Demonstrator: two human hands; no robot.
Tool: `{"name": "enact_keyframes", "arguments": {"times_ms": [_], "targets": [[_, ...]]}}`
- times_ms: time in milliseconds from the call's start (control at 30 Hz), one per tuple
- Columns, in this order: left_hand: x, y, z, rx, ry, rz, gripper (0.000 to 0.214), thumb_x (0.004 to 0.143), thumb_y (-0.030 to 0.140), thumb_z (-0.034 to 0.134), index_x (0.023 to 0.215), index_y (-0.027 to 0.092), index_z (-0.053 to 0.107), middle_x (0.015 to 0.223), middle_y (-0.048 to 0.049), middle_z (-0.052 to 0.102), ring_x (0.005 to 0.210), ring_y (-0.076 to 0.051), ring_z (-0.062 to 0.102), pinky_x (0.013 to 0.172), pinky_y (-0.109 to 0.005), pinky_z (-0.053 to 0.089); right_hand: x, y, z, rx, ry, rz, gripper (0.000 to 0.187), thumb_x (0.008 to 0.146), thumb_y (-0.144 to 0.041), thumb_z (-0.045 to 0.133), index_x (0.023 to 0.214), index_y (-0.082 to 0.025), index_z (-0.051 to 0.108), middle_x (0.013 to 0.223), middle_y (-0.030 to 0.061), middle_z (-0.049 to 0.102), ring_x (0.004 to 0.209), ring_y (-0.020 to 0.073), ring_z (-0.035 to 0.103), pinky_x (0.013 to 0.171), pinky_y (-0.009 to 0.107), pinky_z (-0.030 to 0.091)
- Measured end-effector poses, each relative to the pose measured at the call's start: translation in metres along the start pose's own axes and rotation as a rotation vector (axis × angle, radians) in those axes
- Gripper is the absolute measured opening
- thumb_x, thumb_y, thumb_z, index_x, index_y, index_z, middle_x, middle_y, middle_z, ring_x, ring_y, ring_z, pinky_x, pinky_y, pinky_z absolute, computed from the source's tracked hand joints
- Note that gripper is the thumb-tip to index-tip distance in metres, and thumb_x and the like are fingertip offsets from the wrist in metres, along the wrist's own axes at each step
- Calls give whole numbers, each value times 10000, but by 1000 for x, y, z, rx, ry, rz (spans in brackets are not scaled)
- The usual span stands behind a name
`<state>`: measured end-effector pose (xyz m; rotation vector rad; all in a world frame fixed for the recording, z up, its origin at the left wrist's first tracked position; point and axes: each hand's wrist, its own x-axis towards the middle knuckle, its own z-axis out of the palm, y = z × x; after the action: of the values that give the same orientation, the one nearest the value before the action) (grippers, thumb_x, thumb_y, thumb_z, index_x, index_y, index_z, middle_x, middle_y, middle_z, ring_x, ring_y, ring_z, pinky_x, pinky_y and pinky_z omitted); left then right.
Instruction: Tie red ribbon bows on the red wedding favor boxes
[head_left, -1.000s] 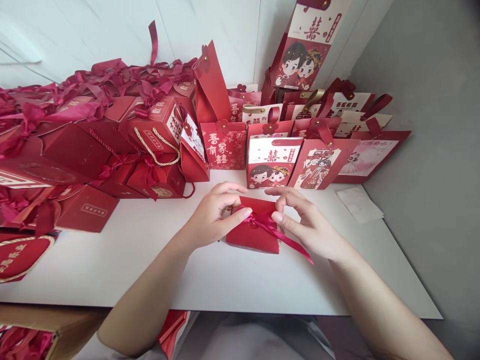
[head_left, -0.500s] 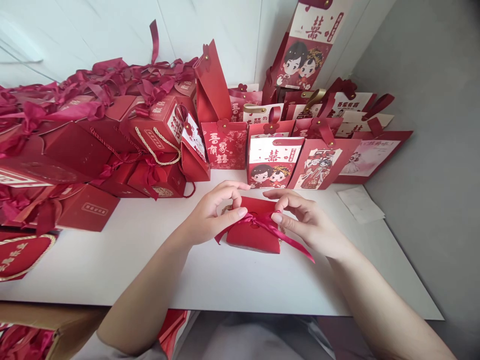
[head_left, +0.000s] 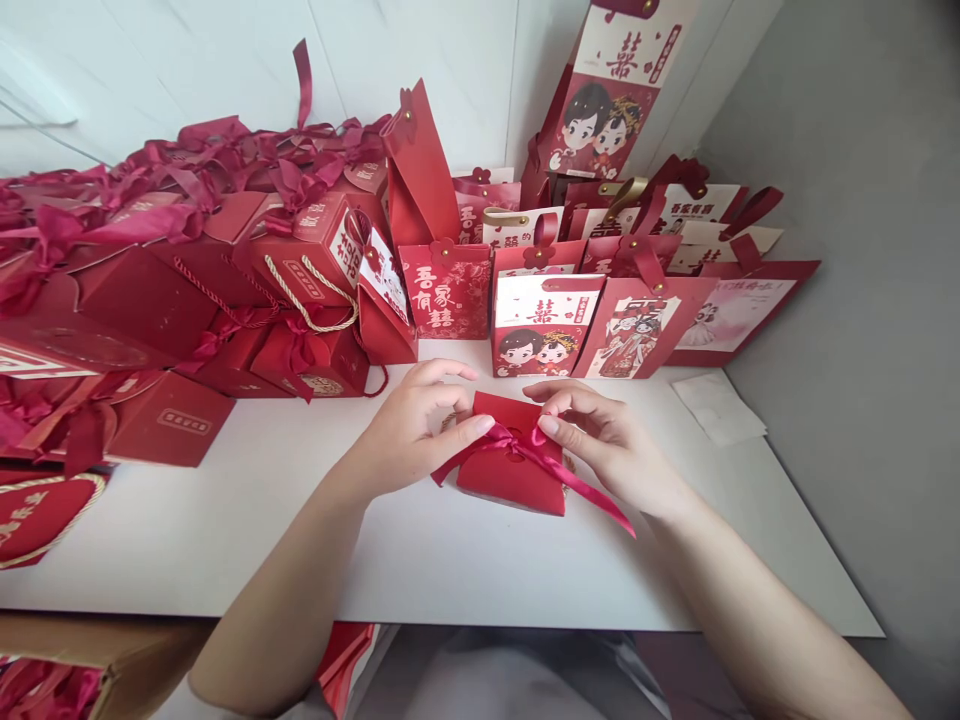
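Observation:
A small red gift box (head_left: 517, 478) lies on the white table between my hands. A magenta ribbon (head_left: 551, 468) crosses its top in a bow, one long tail hanging down over the right front corner. My left hand (head_left: 420, 425) pinches the bow's left side between thumb and forefinger. With thumb and fingertips closed, my right hand (head_left: 600, 435) grips a ribbon loop at the right. Twisted gold cord peeks out at the box's sides, partly hidden by my hands.
Ribbon-tied red boxes (head_left: 300, 250) are stacked at the left. Several printed gift bags (head_left: 547, 325) stand behind my hands. White paper (head_left: 720, 405) lies near the grey wall at right. Below the table's front edge, a cardboard box (head_left: 142, 650) holds more ribboned items.
The right hand has drawn slightly back and left, and the ribbon loop at its fingertips shows more. The gift box has turned a little and its front edge sits slightly nearer me.

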<state>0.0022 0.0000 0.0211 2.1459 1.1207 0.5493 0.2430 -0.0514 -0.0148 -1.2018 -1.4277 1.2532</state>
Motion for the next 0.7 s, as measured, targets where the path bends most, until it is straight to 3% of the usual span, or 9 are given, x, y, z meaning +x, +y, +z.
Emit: {"name": "enact_keyframes", "arguments": {"times_ms": [100, 267, 433, 567, 700], "targets": [[0, 0, -1, -117, -50, 0, 312, 940, 406, 590, 707, 199, 599, 1350, -47, 594, 1176, -246, 613, 977, -373, 520, -1, -2, 0, -22, -4, -8, 241, 930, -454, 666, 827, -237, 685, 1268, 56, 639, 1195, 244, 605, 1037, 388, 459], [0, 2, 1, -162, 36, 42, 285, 955, 338, 578, 707, 197, 583, 1299, -52, 626, 1212, -233, 602, 1082, -388, 451, -1, 0, -1, -60, 67, -77, 212, 918, -441, 688, 832, -247, 692, 1255, 59, 649, 1235, 261, 584, 1093, 424, 405], [1, 1, 7, -67, 24, 28, 267, 932, 376, 608, 737, 201, 554, 1329, -59, 604, 1203, -243, 585, 1006, -380, 489, -2, 0, 2, -145, 55, -105, 248, 959, -430, 630, 806, -236, 624, 1253, 64, 646, 1196, 255, 595, 1080, 415, 403], [2, 1, 11, -85, -6, 72, 295, 975, 314, 535, 706, 194, 542, 1249, -50, 637, 1143, -217, 617, 952, -340, 491, -2, -1, 3, -210, 34, -131, 262, 991, -401, 585, 792, -231, 564, 1243, 61, 645, 1154, 235, 607, 1032, 378, 422], [-1, 8, 23, -69, 134, 20, 296, 997, 294, 492, 716, 198, 496, 1200, -53, 634, 1053, -205, 641, 867, -333, 503, -1, 0, 5, -263, 77, -157, 246, 1003, -390, 563, 813, -234, 564, 1229, 70, 653, 1132, 234, 618, 990, 368, 437]]}}
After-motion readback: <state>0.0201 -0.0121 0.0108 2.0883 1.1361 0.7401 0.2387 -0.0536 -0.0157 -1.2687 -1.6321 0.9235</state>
